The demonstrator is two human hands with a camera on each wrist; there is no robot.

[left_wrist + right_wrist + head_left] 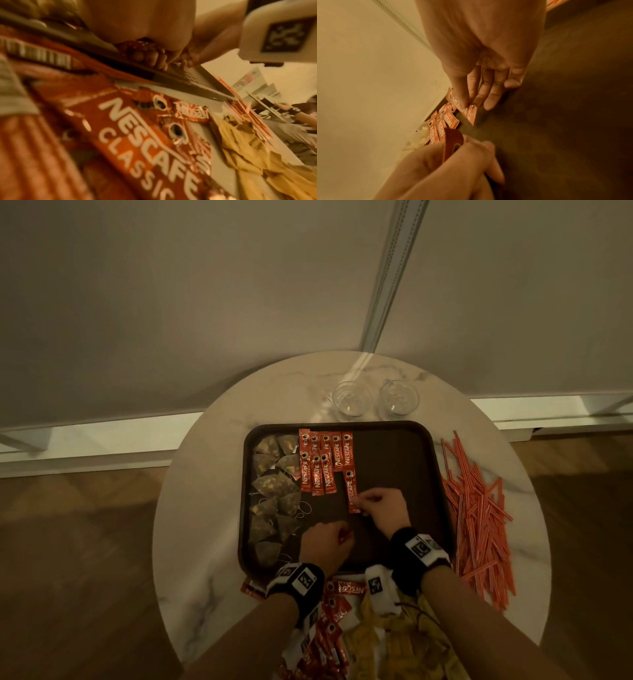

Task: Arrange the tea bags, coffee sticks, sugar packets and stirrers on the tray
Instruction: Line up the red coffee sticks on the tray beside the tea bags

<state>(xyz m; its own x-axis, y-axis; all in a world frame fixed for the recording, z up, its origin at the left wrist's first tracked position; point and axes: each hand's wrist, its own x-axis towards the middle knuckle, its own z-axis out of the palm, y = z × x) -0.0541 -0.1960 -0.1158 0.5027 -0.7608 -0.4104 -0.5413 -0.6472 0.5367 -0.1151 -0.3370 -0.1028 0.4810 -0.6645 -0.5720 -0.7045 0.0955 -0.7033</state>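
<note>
While pinched, coffee stick [354, 493] under hands [383, 508].

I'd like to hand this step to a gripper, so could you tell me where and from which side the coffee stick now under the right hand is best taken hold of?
Take the coffee stick at its near crimped end, coming from the person's side, probably pinched across its flat faces. It lies flat on the tray, its far end overlaps the row of sticks, and only the near end has bare tray around it. The right hand pinches it there.

Glass cups [352, 398]: two, far on the table.
Tray [394, 460]: one.
Coffee sticks laid on tray [323, 463]: about nine.
Tea bags on tray [274, 491]: about ten.
Stirrers [479, 508]: too many to count.
</note>
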